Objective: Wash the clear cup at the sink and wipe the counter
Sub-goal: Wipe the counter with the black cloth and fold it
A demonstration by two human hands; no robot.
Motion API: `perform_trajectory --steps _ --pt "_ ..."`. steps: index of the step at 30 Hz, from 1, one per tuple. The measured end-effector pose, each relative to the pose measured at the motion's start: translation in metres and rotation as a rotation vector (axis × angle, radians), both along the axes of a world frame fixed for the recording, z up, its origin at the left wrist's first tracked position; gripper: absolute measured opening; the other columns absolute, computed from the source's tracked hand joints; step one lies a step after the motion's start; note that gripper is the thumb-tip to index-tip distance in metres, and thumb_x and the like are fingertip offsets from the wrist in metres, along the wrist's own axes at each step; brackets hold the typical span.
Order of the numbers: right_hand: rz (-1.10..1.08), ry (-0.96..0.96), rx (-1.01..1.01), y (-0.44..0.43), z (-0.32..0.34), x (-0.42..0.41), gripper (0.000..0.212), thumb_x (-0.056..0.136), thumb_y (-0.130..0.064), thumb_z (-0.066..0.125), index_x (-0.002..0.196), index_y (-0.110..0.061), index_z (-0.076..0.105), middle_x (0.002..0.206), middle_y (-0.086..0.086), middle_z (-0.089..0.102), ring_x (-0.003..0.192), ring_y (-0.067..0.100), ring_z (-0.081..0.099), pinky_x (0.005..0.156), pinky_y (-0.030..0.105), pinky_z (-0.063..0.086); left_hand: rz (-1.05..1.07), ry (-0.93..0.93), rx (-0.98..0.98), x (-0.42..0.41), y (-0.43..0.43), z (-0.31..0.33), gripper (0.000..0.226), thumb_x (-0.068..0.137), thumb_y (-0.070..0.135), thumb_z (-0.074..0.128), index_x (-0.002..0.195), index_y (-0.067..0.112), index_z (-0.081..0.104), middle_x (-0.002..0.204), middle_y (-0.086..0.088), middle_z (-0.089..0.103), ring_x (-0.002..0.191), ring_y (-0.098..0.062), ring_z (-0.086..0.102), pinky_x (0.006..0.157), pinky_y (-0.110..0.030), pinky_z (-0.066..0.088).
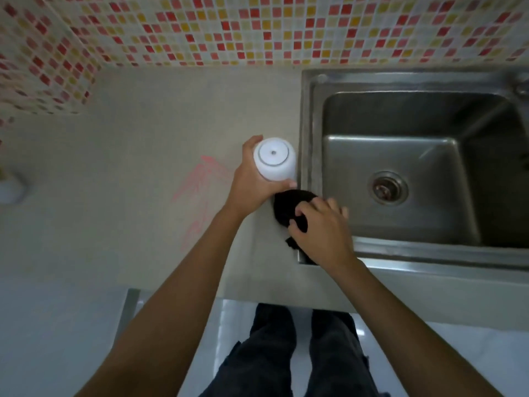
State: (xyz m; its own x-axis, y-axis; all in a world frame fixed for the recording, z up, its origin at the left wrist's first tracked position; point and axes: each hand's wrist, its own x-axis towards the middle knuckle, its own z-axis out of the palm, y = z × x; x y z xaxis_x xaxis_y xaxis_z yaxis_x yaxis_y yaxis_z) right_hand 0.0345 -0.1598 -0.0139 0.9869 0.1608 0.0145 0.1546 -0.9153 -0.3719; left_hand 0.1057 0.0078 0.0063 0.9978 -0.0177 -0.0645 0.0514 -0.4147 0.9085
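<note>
My left hand (252, 181) grips a whitish translucent cup (274, 159), held upside down with its base facing up, just left of the sink rim. My right hand (323, 227) presses on a black cloth (287, 206) that lies on the beige counter (128, 167) at the sink's near-left corner. The cup is directly above and behind the cloth. Pink scribble marks (200, 184) cover the counter to the left of my left hand.
The steel sink (400, 156) with a round drain (387, 188) fills the right side. Part of a tap (522, 87) shows at the far right edge. A mosaic tile wall (229, 27) runs behind. A pale object (10, 187) sits at the far left.
</note>
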Motion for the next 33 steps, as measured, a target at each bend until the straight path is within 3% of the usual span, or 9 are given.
perform_trajectory --steps 4,6,12,15,18,22,26,29,33 --pt "0.216 -0.086 -0.04 0.004 -0.023 0.0 0.039 0.094 -0.041 0.047 0.125 -0.021 0.06 0.13 0.006 0.054 0.131 0.029 0.04 0.114 0.054 0.014 -0.021 -0.027 -0.056 0.004 0.002 -0.007 0.109 0.054 0.024 0.094 0.139 0.019 0.026 0.124 0.014 0.05 0.114 -0.002 0.051 0.099 -0.022 0.044" --pt "0.265 -0.009 -0.044 0.008 -0.033 0.003 0.051 0.098 -0.045 0.039 0.142 -0.021 0.043 0.147 0.006 0.04 0.142 0.03 0.024 0.116 0.053 0.011 -0.035 -0.042 -0.071 0.006 0.003 -0.012 0.109 0.053 0.023 0.094 0.139 0.017 0.027 0.13 0.007 0.049 0.117 -0.006 0.051 0.099 -0.02 0.043" --pt "0.213 0.017 -0.081 0.02 -0.043 -0.005 0.053 0.101 -0.04 0.029 0.15 -0.02 0.028 0.158 0.005 0.022 0.148 0.026 0.004 0.119 0.05 0.013 -0.023 -0.033 -0.078 0.013 0.01 -0.013 0.094 0.06 0.018 0.09 0.136 0.018 0.035 0.124 0.01 0.052 0.108 -0.002 0.051 0.082 -0.007 0.042" --pt "0.267 -0.018 -0.145 0.036 -0.039 -0.021 0.051 0.102 -0.039 0.025 0.149 -0.021 0.031 0.157 0.006 0.024 0.146 0.026 0.018 0.119 0.046 0.01 0.131 -0.109 -0.133 0.012 0.03 0.005 0.092 0.06 0.017 0.09 0.134 0.017 0.037 0.121 0.01 0.053 0.106 0.001 0.052 0.087 -0.012 0.044" --pt "0.562 -0.061 -0.17 0.075 -0.038 -0.057 0.049 0.102 -0.04 0.027 0.148 -0.024 0.032 0.157 0.005 0.027 0.144 0.026 0.026 0.117 0.046 0.018 0.286 -0.215 -0.153 0.009 0.075 0.029 0.095 0.061 0.022 0.09 0.136 0.019 0.033 0.127 0.009 0.052 0.11 0.002 0.053 0.096 -0.024 0.048" --pt "0.765 -0.093 -0.107 0.146 -0.046 -0.049 0.048 0.1 -0.052 0.029 0.144 -0.036 0.037 0.157 -0.003 0.029 0.144 0.025 0.025 0.111 0.065 0.014 0.382 -0.291 -0.063 0.0 0.143 0.053 0.101 0.062 0.032 0.089 0.143 0.02 0.029 0.137 0.008 0.05 0.12 -0.002 0.051 0.099 -0.036 0.049" --pt "0.62 -0.154 -0.206 0.193 -0.053 0.066 0.045 0.098 -0.054 0.026 0.139 -0.046 0.041 0.152 -0.006 0.037 0.143 0.027 0.029 0.104 0.075 0.008 0.436 -0.314 -0.015 -0.009 0.185 0.051 0.101 0.065 0.031 0.088 0.144 0.017 0.028 0.139 0.005 0.049 0.123 -0.005 0.051 0.1 -0.04 0.049" --pt "0.332 -0.098 -0.254 0.164 -0.054 0.13 0.048 0.099 -0.053 0.02 0.146 -0.047 0.026 0.158 -0.007 0.025 0.146 0.026 0.018 0.111 0.064 0.001 0.468 -0.305 -0.009 -0.013 0.202 0.042 0.1 0.064 0.029 0.089 0.143 0.014 0.029 0.138 0.002 0.05 0.123 -0.007 0.051 0.102 -0.04 0.047" --pt "0.332 -0.141 -0.201 0.136 -0.044 0.05 0.049 0.099 -0.047 0.024 0.147 -0.039 0.03 0.157 0.003 0.028 0.142 0.036 0.027 0.114 0.057 0.016 0.506 -0.282 -0.047 -0.012 0.221 0.039 0.099 0.065 0.026 0.089 0.144 0.017 0.03 0.137 0.005 0.051 0.122 -0.003 0.052 0.103 -0.036 0.047"
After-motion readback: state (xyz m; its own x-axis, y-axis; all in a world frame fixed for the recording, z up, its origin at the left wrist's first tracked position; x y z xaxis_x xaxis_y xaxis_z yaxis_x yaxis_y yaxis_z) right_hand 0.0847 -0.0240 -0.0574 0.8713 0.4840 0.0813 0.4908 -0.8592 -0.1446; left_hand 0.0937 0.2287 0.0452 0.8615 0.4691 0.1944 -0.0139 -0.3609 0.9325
